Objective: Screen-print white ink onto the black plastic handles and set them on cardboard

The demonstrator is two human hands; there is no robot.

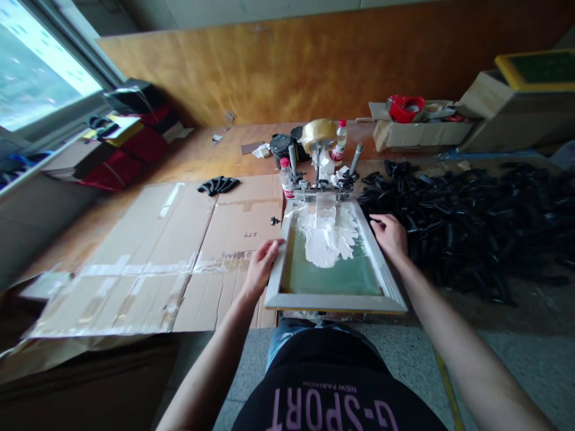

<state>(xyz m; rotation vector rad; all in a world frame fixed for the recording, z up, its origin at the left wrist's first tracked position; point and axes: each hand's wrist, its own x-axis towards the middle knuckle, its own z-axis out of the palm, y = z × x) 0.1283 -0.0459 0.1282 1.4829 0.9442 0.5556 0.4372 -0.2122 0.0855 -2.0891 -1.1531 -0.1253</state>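
Observation:
A screen printing frame [335, 302] with a green mesh lies in front of me, tilted slightly at its near edge. White ink [327, 239] is smeared thickly over its far half, under a clear squeegee blade [326, 208] held by a metal clamp stand. My left hand [263, 263] is closed at the frame's left side, fingertips on its edge. Beside the right rail, my right hand [392, 236] has curled fingers; what lies between them is hidden. Next to it spreads a heap of black curved plastic parts [467, 221].
Flattened cardboard [148, 233] covers the table on the left, with several black parts [218, 185] on it. Bottles with red caps [286, 176], a tape roll [318, 134] and a black tub [281, 146] stand behind the frame. An open carton [422, 134] holds a red tape dispenser [406, 109].

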